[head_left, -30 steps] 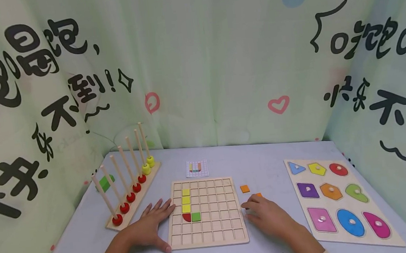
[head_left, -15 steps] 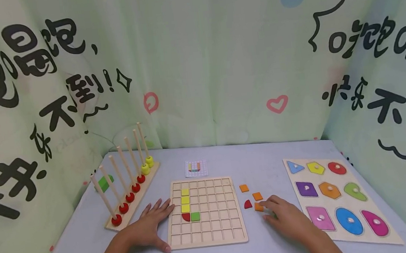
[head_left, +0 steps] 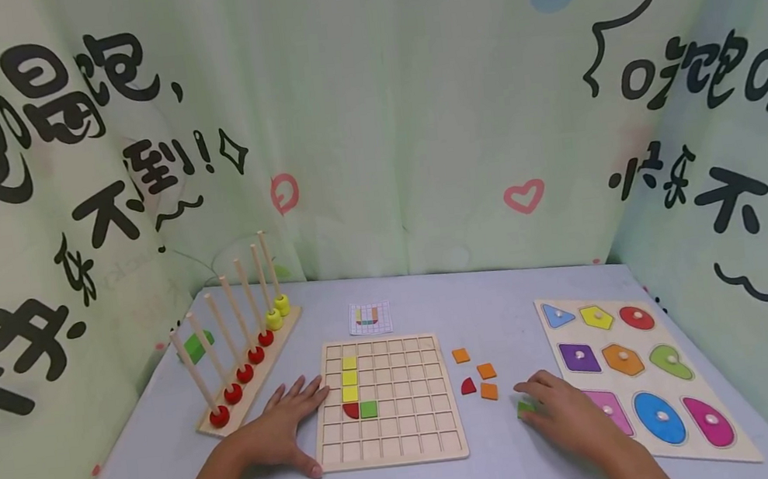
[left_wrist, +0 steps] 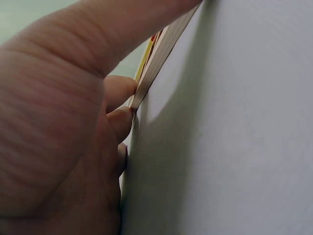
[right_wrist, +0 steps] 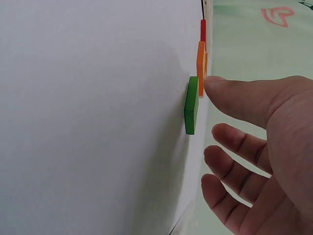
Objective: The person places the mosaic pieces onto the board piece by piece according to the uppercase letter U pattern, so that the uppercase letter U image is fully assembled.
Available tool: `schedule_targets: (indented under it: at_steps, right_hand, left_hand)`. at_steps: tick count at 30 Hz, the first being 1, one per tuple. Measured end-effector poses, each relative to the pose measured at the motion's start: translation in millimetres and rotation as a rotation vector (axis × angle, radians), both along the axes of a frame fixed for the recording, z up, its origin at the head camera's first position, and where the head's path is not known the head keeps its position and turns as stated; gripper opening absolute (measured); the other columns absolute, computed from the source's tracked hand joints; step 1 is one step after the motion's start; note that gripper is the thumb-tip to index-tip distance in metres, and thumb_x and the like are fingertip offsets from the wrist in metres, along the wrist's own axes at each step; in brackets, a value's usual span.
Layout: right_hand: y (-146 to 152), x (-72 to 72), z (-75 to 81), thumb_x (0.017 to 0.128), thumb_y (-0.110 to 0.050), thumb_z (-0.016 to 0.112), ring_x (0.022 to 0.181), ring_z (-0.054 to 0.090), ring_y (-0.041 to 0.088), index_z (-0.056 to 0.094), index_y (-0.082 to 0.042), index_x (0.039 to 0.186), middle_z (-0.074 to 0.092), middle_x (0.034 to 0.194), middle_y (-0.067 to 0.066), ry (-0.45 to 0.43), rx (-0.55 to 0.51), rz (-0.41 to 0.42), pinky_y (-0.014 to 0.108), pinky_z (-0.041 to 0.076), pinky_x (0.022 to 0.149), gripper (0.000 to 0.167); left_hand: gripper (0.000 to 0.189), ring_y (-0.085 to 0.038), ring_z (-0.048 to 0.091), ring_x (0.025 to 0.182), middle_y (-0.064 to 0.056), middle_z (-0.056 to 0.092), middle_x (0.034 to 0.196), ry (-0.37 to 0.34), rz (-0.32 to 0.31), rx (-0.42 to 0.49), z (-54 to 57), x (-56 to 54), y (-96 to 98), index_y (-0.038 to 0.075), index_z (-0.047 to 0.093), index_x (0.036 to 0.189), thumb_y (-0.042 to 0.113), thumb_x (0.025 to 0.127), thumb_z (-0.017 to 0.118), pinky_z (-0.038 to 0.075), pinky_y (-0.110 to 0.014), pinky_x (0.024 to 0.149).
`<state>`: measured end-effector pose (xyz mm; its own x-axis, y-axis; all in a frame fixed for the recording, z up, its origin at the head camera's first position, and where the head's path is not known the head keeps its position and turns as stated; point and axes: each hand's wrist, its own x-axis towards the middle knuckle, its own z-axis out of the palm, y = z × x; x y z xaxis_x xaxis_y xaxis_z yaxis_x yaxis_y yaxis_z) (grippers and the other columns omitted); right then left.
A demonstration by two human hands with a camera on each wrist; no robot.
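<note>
My left hand (head_left: pixel 279 431) rests at the left side of a wooden grid board (head_left: pixel 416 412), fingers spread, fingertips and thumb at its edge. Three yellow squares (head_left: pixel 349 378), a red quarter-round piece (head_left: pixel 351 411) and a green square (head_left: pixel 369 410) lie in the board's cells. To the right, my right hand (head_left: pixel 571 415) hovers over a loose green square tile (right_wrist: pixel 191 105) lying flat on the table. In the right wrist view the thumb is close over this tile, and the other fingers are apart from it, loosely bent.
Orange squares (head_left: pixel 488 392) and a red quarter-round piece (head_left: pixel 468 386) lie between board and right hand. A small pattern card (head_left: pixel 370 319) lies behind the board. A peg stand with beads (head_left: pixel 257 374) is on the left, a shape puzzle board (head_left: pixel 653 391) on the right.
My right hand has moved right from beside the board, past the orange squares, to the loose green tile, uncovering the orange and red pieces. The left hand has stayed at the board.
</note>
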<state>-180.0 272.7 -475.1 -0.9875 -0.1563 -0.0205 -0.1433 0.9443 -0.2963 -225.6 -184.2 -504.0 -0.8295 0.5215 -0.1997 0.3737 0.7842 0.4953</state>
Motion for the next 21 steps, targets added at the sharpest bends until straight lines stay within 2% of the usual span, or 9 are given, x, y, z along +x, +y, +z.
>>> schedule_targets:
  at_steps: [8,21]
  right_hand:
    - [2.2,0.3,2.5,0.081,-0.024,0.079,0.102,0.059,0.021,0.07,-0.017,0.117,0.06,0.105,-0.005,-0.051,-0.012,-0.001,0.048,0.051,0.088,0.037]
    - [5.2,-2.3,-0.2,0.081,-0.028,0.08,0.096,0.058,0.019,0.07,-0.014,0.117,0.06,0.102,-0.004,-0.097,0.034,-0.003,0.047,0.052,0.087,0.04]
  left_hand:
    - [0.122,-0.03,0.001,0.148,-0.003,0.017,0.161,-0.012,0.028,0.0,1.9,1.0,0.0,0.019,0.032,0.154,0.064,0.053,0.085,-0.005,-0.056,0.114]
    - [0.121,-0.031,0.001,0.148,-0.003,0.017,0.161,-0.009,0.01,0.008,-0.5,0.0,-0.2,0.018,0.032,0.154,0.064,0.054,0.084,-0.005,-0.057,0.114]
